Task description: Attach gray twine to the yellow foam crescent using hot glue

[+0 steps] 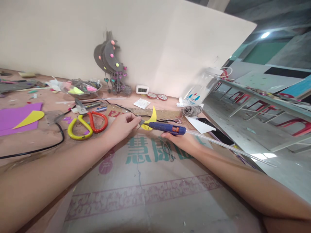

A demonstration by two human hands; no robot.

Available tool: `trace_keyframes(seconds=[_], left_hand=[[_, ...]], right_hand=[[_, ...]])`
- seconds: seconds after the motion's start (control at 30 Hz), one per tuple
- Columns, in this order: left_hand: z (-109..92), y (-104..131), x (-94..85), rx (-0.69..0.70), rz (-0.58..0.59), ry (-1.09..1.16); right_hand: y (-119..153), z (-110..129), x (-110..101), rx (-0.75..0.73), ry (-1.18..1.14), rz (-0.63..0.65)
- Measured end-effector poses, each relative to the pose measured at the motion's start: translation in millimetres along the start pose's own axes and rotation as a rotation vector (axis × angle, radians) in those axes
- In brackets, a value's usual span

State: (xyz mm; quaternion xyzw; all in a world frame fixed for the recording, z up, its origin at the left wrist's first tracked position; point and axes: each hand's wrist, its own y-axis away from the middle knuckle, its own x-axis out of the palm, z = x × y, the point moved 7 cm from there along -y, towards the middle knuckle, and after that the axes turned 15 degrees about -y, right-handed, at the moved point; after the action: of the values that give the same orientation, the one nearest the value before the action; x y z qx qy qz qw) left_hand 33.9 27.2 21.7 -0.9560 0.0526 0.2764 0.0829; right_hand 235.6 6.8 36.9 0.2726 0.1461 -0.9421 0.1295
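My left hand [125, 125] pinches a small grey piece [141, 122] between thumb and fingers. My right hand [178, 137] is wrapped round a blue glue gun [166, 127] whose nozzle points left, touching or nearly touching the grey piece. A long clear glue stick [216, 141] sticks out of its back end. Just behind the nozzle lies a yellow crescent [154, 117], partly covered by the gun. A thin grey cord [168, 152] hangs or lies below my right hand. Under both hands is a printed cardboard sheet [121, 197].
Scissors [80, 129] with yellow and red handles, purple sheet [9, 118] and black cable [48, 147] lie left. Behind are a bowl [84, 92], grey moon ornament [109, 56] and clock [142, 89]. Twine [192, 110], a plastic jar [200, 87] and phone [218, 134] are right.
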Motion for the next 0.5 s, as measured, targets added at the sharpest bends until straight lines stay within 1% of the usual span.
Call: trace_keyframes(seconds=[0.23, 0.37, 0.5], left_hand=[[-2.7, 0.6, -2.8, 0.004, -0.022, -0.03], [-3.3, 0.4, -2.7, 0.015, -0.025, -0.024], [-4.0, 0.8, -1.8, 0.01, -0.019, -0.011]], right_hand=[[0.0, 5.4, 0.1, -0.005, -0.043, -0.015], [0.9, 6.6, 3.6, 0.012, -0.081, 0.009], [1.1, 6.1, 0.9, -0.001, -0.054, -0.048]])
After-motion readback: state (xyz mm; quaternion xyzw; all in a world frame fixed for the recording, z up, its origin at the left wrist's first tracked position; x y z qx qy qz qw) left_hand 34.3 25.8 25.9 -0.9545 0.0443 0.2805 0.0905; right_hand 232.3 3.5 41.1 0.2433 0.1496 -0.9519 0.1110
